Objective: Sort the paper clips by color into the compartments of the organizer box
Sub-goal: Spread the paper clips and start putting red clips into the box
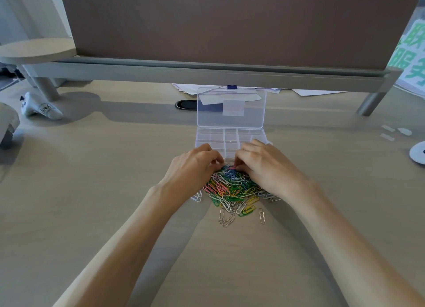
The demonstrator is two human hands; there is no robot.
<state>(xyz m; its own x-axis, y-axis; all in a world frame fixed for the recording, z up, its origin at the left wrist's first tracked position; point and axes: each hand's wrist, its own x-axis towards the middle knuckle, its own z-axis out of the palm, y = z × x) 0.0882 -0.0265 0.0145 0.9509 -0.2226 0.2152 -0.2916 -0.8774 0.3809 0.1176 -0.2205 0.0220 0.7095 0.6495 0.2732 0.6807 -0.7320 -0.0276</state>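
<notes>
Sorting stage: you look to be at the very start; every compartment that shows beyond your fingertips seems bare of clips, and the nearest row is hidden behind your knuckles.
Left hand (195,163): fingers bent down into the far edge of the heap. I cannot tell whether they pinch a clip or only rake.
Right hand (259,163): mirrored opposite, fingers curled the same way. I cannot tell its grasp either.
Pink clip (232,168): lies right between your two sets of fingertips, likely the one you are teasing free.
Paper clips (232,188): one mixed heap of green, yellow, pink, blue, white and silver, spreading from under your fingers back toward your wrists, so both hands can work it.
Stray silver clips (261,216): a few lie loose behind your wrists, just apart from the heap.
Organizer box (208,137): clear plastic, just past your fingertips and touching the heap's far side, which I judge keeps each drop short.
Lid (231,106): stands open and upright beyond the compartments, out of your fingers' way.
Desk (103,180): pale wood-grain top.
Partition (230,24): a brown panel on grey legs, far beyond your fingers, with papers (188,88) tucked beneath.
Room: a white controller (41,109) lies well off past your left hand.
</notes>
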